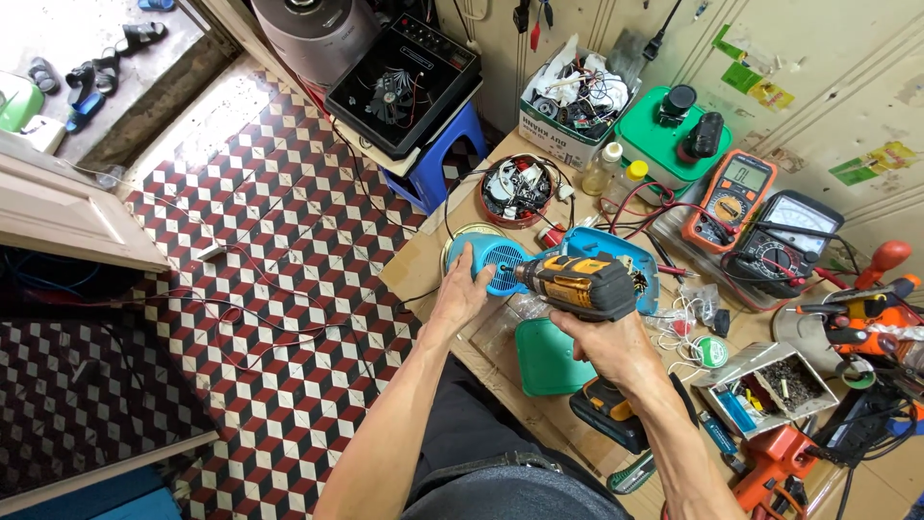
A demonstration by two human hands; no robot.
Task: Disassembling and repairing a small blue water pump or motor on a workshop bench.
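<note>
Slippage looks the main risk: the right hand grips a yellow-and-black cordless drill whose bit end presses toward the round blue plastic appliance housing at the edge of the cluttered wooden workbench, while the left hand clasps that housing from the side. If the bit skids, it could jab those fingers or crack the plastic; red wires lie near.

A blue plastic appliance lies sideways on the bench, a yellow-black cordless drill apparently against it.
</note>
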